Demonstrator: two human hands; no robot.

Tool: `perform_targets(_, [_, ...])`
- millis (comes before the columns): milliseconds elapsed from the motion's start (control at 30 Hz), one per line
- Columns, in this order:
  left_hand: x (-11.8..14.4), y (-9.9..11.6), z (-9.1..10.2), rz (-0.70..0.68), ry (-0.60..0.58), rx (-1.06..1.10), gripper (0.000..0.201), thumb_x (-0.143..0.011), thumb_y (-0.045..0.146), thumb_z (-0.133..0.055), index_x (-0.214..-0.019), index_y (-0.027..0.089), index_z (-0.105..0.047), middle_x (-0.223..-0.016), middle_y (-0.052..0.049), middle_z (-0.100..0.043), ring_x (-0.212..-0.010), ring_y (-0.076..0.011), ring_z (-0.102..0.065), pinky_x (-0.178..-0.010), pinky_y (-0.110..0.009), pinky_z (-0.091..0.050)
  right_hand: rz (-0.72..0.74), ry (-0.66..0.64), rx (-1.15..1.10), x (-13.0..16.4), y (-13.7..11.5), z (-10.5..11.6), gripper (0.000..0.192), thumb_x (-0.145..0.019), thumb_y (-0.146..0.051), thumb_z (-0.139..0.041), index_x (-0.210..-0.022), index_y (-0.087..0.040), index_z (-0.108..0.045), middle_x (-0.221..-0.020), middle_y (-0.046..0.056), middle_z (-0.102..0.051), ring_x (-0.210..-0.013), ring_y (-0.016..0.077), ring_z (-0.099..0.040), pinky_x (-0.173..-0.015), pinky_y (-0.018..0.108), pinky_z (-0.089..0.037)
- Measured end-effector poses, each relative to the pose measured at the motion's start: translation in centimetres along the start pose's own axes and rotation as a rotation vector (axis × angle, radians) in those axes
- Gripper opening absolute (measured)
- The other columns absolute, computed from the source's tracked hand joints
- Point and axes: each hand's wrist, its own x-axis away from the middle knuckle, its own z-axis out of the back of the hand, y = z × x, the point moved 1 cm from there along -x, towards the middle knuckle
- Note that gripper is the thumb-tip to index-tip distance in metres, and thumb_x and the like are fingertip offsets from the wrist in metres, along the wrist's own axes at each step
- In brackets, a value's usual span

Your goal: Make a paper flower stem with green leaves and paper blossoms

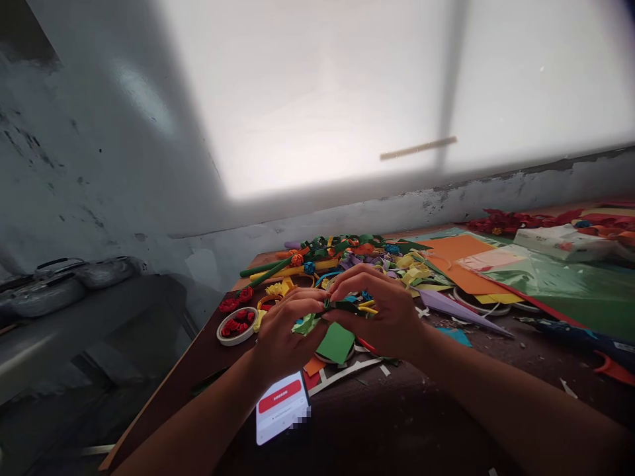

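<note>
Over the table's middle, my left hand (290, 324) and my right hand (384, 307) meet at the fingertips. Pinched between them is a dark green paper strip (347, 307), its end at the left fingers small and folded or curled. Part of the strip is hidden by the fingers. Below the hands lies a green paper square (336, 342), with light green paper scraps (305, 324) beside it. A phone (282, 408) with a lit screen rests under my left wrist.
Red paper roses (237, 324) sit in a white ring (218, 336) on the left. Colourful paper pieces (367, 254) are heaped behind the hands. Orange sheets (456, 261), a purple paper cone (459, 311), a tissue pack (555, 241) and orange-handled scissors (612, 367) lie right.
</note>
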Motion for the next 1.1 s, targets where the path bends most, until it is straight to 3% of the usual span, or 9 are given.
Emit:
perform_targets(167, [0.2,-0.1,-0.1,0.021,-0.043,0.016,0.038,-0.08,-0.001,-0.07,-0.11,0.02,-0.059,-0.103,-0.01,-0.072,-0.095,-0.0206,-0.072,-0.084,-0.035,-0.061,-0.016,-0.033,0.039,0.0,0.1,0.0,0.018,-0.081,-0.01,-0.076,-0.091,-0.019,-0.064,-0.091,0.005,-0.066,-0.089,0.0175,-0.066,-0.08,0.031,-0.055])
perform_targets(433, [0.6,1.1,-0.9,0.309,0.066,0.144,0.041,-0.084,-0.001,-0.061,-0.118,0.022,-0.055,-0.105,-0.007,-0.061,-0.099,-0.0167,-0.065,-0.088,-0.03,-0.057,-0.055,0.005,0.017,0.4,0.1,-0.2,0.026,-0.077,-0.002,-0.072,-0.087,-0.021,-0.058,-0.084,0.0,-0.061,-0.077,0.0132,-0.06,-0.071,0.027,-0.05])
perform_targets(767, [-0.2,1.2,-0.8,0.311,0.003,0.244,0.035,-0.086,-0.001,-0.061,-0.112,0.022,-0.056,-0.104,-0.006,-0.059,-0.098,-0.0154,-0.06,-0.086,-0.028,-0.054,0.063,0.006,0.048,0.1,0.2,0.0,0.022,-0.078,-0.005,-0.074,-0.089,-0.02,-0.064,-0.086,0.004,-0.066,-0.078,0.0155,-0.065,-0.07,0.028,-0.054])
perform_targets(867, [-0.3,1.1,-0.6,0.37,-0.05,0.271,0.033,-0.085,0.001,-0.062,-0.108,0.023,-0.055,-0.102,-0.004,-0.058,-0.096,-0.0145,-0.06,-0.084,-0.026,-0.054,0.073,-0.023,0.074,0.0,0.2,0.2,0.018,-0.079,-0.007,-0.074,-0.089,-0.021,-0.065,-0.087,0.005,-0.066,-0.078,0.0161,-0.066,-0.069,0.029,-0.055])
perform_targets(1000, [-0.4,0.9,-0.1,0.533,-0.14,0.345,0.026,-0.087,0.005,-0.062,-0.103,0.024,-0.055,-0.098,-0.003,-0.056,-0.089,-0.0131,-0.059,-0.08,-0.024,-0.054,0.002,-0.096,0.072,0.1,0.5,0.3,0.016,-0.08,-0.01,-0.074,-0.086,-0.022,-0.064,-0.084,0.003,-0.068,-0.075,0.0157,-0.065,-0.068,0.029,-0.054])
perform_targets(1100, [-0.5,0.5,0.3,0.598,-0.157,0.416,0.02,-0.088,0.009,-0.063,-0.102,0.023,-0.056,-0.098,-0.003,-0.055,-0.088,-0.0133,-0.058,-0.077,-0.024,-0.054,-0.155,-0.096,0.012,0.3,0.9,0.1,0.015,-0.079,-0.013,-0.075,-0.083,-0.021,-0.063,-0.081,0.002,-0.068,-0.073,0.0157,-0.065,-0.069,0.03,-0.053])
